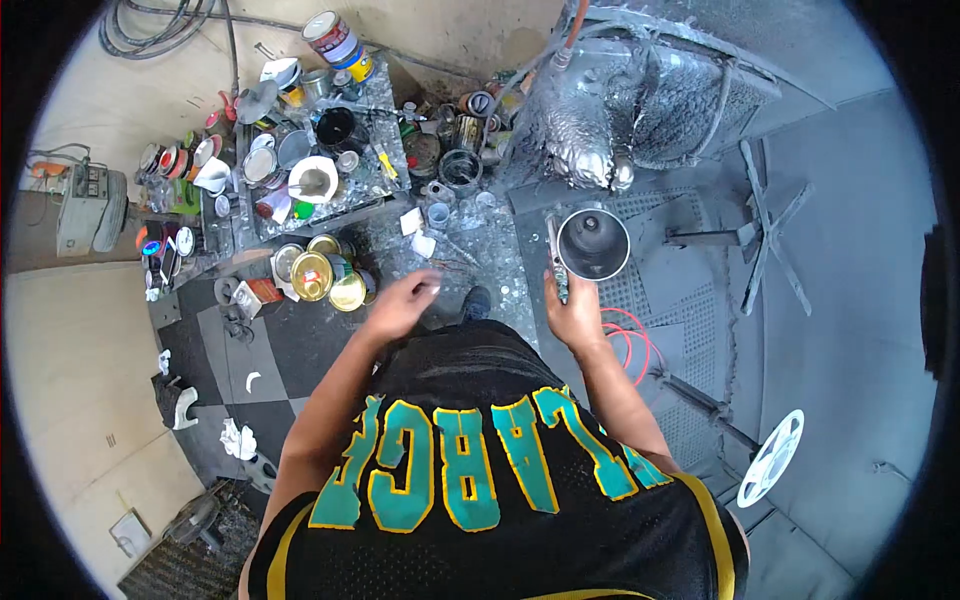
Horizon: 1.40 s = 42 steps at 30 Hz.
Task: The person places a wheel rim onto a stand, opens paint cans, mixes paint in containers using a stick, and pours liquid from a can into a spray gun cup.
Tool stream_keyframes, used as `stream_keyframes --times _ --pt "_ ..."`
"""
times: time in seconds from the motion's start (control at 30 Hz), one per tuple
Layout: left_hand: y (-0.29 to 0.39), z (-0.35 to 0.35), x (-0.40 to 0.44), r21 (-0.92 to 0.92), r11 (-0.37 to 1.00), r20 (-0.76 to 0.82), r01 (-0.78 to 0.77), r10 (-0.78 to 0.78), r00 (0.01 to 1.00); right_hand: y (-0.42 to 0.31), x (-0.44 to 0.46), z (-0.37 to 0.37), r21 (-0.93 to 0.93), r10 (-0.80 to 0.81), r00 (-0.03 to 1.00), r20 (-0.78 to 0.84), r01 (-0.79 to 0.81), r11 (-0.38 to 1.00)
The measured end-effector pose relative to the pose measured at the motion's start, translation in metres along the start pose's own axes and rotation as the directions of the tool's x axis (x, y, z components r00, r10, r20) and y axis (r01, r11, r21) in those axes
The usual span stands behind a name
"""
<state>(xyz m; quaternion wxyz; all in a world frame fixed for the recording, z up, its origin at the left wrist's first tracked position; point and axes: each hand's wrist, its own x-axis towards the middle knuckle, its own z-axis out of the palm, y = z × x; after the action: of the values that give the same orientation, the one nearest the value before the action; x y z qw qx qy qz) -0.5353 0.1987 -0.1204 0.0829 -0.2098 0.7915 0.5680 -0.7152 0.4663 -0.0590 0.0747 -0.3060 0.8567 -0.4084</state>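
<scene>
Right of the bench (350, 197), your right hand (575, 314) grips one metal cup (594, 246); your left hand (404, 302), blurred but apparently empty, hangs half-open. Three gold-lidded cans (312, 277) sit before the bench; one red hose (648, 337) loops to its right.

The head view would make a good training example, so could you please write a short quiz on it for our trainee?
1. Multiple choice: which hand holds the round grey cup: (a) left, (b) right or (c) both?
2. True or false: in the picture, the gold-topped cans lie to the left of the left hand.
3. Short answer: is the cup open or lidded?

Key:
1. (b), the right hand.
2. True.
3. Open; its inside shows.
</scene>
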Motion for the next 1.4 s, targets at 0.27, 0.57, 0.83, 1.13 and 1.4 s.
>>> stream_keyframes --times 0.27,0.57,0.83,1.13,1.4 --pt "0.084 0.005 0.038 0.007 0.985 0.118 -0.172 0.17 0.978 -0.033 0.006 -0.001 -0.011 -0.049 0.994 0.101 0.05 0.999" --pt "0.087 0.021 0.06 -0.478 0.874 0.016 0.086 -0.09 0.996 -0.041 0.016 0.023 0.358 0.201 0.923 0.328 -0.318 0.878" --pt "0.016 0.023 0.066 -0.093 0.836 0.027 0.541 -0.541 0.84 -0.011 0.015 0.089 0.255 0.376 0.645 0.665 -0.669 0.698" --pt "-0.016 0.037 0.059 -0.352 0.796 0.088 0.492 -0.495 0.864 -0.004 0.016 0.092 0.17 0.379 0.615 0.692 -0.649 0.742" --pt "0.044 0.014 0.05 -0.556 0.801 -0.056 0.221 -0.302 0.952 -0.042 0.008 0.059 0.239 -0.112 0.898 0.425 0.008 0.971"
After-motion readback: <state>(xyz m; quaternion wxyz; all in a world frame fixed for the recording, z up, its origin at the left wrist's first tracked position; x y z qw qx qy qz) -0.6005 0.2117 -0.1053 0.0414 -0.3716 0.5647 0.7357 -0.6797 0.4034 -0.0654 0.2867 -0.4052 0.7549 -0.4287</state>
